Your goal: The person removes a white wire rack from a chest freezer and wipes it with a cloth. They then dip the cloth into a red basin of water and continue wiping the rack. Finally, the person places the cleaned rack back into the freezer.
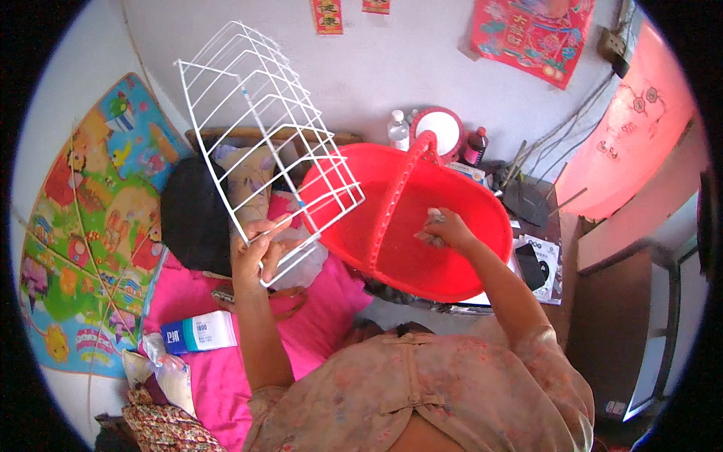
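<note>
My left hand (pixel 257 254) grips the lower corner of a white wire rack (pixel 271 124), which is raised and tilted above the bed. Inside a large red plastic basket (pixel 344 226) with an arched handle, my right hand (pixel 449 229) holds a crumpled pale cloth or tissue (pixel 434 226) against or just above the bottom. The basket rests at the near side of a cluttered table. Its left end lies partly behind the rack's lower right corner. The basket's handle stands upright between my two hands.
Behind the basket are a clear plastic bottle (pixel 398 131), a round red-rimmed mirror (pixel 438 133) and a dark bottle (pixel 475 148). Papers (pixel 548 260) lie at the table's right. On the pink bedding (pixel 209 384) sits a blue-and-white package (pixel 199 332); a black rounded object (pixel 195 214) stands farther back.
</note>
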Action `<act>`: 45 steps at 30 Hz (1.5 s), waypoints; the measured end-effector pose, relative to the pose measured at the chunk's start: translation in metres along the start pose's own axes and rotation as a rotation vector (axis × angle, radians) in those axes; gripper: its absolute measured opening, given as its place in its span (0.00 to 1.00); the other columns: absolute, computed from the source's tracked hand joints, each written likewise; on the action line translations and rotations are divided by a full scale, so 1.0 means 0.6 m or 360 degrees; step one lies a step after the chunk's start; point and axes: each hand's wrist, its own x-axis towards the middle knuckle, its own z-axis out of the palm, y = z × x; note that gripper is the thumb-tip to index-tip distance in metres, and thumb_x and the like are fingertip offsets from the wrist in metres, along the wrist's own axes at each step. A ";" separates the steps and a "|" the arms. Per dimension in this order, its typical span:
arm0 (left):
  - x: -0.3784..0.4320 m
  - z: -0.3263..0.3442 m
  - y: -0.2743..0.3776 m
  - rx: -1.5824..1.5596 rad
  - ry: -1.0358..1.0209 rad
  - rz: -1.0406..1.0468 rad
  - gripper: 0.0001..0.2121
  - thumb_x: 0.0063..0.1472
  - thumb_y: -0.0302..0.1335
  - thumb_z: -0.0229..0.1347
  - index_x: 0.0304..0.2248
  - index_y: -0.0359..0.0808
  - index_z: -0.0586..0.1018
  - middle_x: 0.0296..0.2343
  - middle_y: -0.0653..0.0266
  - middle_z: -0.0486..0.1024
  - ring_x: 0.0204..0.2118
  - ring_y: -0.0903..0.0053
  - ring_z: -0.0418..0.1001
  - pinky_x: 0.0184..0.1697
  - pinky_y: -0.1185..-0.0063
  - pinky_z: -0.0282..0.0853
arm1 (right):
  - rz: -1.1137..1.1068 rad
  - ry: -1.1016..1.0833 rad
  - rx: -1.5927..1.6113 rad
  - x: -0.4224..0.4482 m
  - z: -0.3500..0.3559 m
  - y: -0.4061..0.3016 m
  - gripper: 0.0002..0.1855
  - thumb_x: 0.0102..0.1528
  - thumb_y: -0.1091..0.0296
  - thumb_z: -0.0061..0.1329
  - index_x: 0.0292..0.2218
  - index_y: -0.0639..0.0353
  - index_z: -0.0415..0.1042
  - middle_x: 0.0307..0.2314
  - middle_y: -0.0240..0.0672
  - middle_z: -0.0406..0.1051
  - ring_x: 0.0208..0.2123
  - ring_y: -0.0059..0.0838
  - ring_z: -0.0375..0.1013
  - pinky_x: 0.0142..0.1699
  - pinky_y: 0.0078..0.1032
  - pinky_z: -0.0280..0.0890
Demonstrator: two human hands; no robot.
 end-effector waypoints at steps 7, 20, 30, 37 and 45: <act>0.021 0.010 -0.011 0.0263 -0.0066 -0.0077 0.11 0.62 0.21 0.43 0.41 0.25 0.71 0.41 0.40 0.73 0.09 0.91 0.61 0.45 0.67 0.73 | -0.0098 -0.0036 -0.0254 0.012 0.016 0.015 0.06 0.52 0.74 0.48 0.35 0.60 0.69 0.22 0.32 0.69 0.24 0.30 0.73 0.28 0.28 0.69; 0.034 0.006 -0.004 0.0607 -0.0228 -0.0498 0.11 0.62 0.21 0.43 0.41 0.28 0.73 0.45 0.44 0.71 0.11 0.91 0.61 0.42 0.79 0.72 | -0.0391 0.0151 -0.1872 0.031 0.005 0.077 0.24 0.54 0.60 0.48 0.50 0.60 0.66 0.31 0.35 0.71 0.21 0.28 0.73 0.27 0.27 0.68; 0.058 0.000 -0.024 0.0637 -0.0341 -0.0523 0.12 0.63 0.19 0.42 0.43 0.29 0.74 0.46 0.51 0.72 0.12 0.92 0.62 0.36 0.84 0.72 | -0.0307 0.0440 -0.0742 -0.088 0.017 -0.057 0.24 0.59 0.57 0.46 0.52 0.59 0.60 0.22 0.37 0.69 0.20 0.27 0.71 0.25 0.26 0.67; 0.057 -0.002 -0.043 0.0742 -0.0310 -0.0424 0.11 0.63 0.20 0.44 0.42 0.30 0.75 0.44 0.55 0.75 0.12 0.92 0.63 0.15 0.90 0.57 | -0.0373 0.0545 0.1424 -0.083 -0.014 -0.075 0.19 0.58 0.50 0.44 0.43 0.55 0.66 0.37 0.47 0.71 0.31 0.36 0.74 0.34 0.38 0.72; 0.065 -0.009 -0.023 0.0802 -0.0314 -0.0522 0.11 0.62 0.19 0.44 0.41 0.30 0.76 0.43 0.55 0.75 0.13 0.92 0.63 0.16 0.90 0.59 | -0.0159 0.0358 0.1718 -0.042 0.009 -0.020 0.17 0.58 0.49 0.44 0.28 0.52 0.70 0.29 0.40 0.71 0.37 0.44 0.71 0.43 0.54 0.67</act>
